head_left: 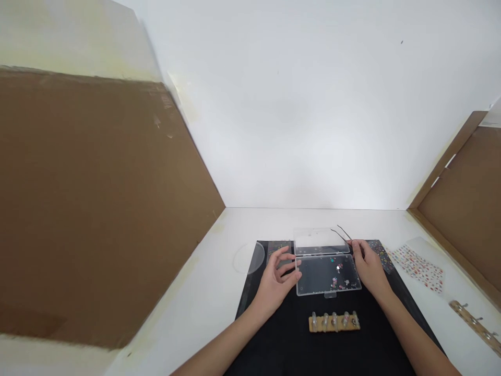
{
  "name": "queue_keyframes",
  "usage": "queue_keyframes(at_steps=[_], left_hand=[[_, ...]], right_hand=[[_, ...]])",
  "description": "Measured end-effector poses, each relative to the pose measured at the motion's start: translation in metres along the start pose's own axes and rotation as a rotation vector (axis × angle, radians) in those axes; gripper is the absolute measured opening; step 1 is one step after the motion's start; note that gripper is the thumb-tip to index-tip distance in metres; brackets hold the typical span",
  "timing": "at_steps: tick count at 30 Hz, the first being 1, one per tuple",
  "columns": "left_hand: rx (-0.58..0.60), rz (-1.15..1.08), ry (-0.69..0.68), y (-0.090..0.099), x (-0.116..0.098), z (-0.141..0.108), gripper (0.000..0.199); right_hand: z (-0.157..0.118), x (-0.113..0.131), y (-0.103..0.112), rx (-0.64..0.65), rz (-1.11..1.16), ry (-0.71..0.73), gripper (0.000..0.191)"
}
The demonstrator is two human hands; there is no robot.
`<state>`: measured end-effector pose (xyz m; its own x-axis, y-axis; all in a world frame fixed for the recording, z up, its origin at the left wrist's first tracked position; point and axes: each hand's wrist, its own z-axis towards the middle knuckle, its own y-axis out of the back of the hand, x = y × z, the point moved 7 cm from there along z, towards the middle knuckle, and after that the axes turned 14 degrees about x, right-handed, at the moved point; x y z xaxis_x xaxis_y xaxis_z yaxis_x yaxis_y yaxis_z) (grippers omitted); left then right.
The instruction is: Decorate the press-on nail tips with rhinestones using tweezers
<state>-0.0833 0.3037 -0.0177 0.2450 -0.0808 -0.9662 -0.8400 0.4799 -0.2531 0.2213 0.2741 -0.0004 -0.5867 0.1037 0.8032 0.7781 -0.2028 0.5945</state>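
A clear plastic case [317, 275] lies open on a black mat [282, 339], its lid [321, 241] tipped back. Small colourful pieces are scattered in the case, mostly in its right half. My left hand [278, 279] is at the case's left edge, fingers apart, with nothing gripped. By the upper right corner of the case, my right hand [366, 261] is closed on thin metal tweezers [341, 235], whose tips point up and left over the lid. In front of the case sits a cork strip [334, 322] bearing several clear nail tips.
A clear round disc [249, 258] overlaps the mat's left edge. Patterned sheets [379, 253] and a sticker sheet [420, 267] lie at the right, with another cork strip [475, 322] nearer. Brown cardboard panels [97, 209] stand on both sides.
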Motion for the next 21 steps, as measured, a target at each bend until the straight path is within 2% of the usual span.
queue_keyframes(at_steps=[3,8,10,13,16,21], left_hand=[[-0.022,0.181,-0.056,-0.002,-0.001,-0.005,0.063],[0.072,0.505,-0.078,-0.008,-0.01,-0.011,0.053],[0.05,0.634,-0.102,-0.006,-0.016,-0.013,0.047],[-0.007,0.833,-0.234,-0.007,-0.031,-0.017,0.031],[0.018,0.921,-0.371,-0.014,-0.041,-0.02,0.02],[0.086,0.961,-0.437,-0.023,-0.045,-0.022,0.019]], right_hand=[[0.001,-0.004,0.0,0.013,-0.016,-0.013,0.034],[0.003,-0.008,0.001,0.023,-0.055,-0.028,0.034],[0.003,-0.008,0.002,0.027,-0.071,-0.031,0.034],[0.004,-0.008,0.003,0.029,-0.098,-0.035,0.036],[0.004,-0.009,0.003,0.02,-0.123,-0.041,0.036],[0.007,-0.014,0.004,-0.004,-0.153,-0.05,0.037]])
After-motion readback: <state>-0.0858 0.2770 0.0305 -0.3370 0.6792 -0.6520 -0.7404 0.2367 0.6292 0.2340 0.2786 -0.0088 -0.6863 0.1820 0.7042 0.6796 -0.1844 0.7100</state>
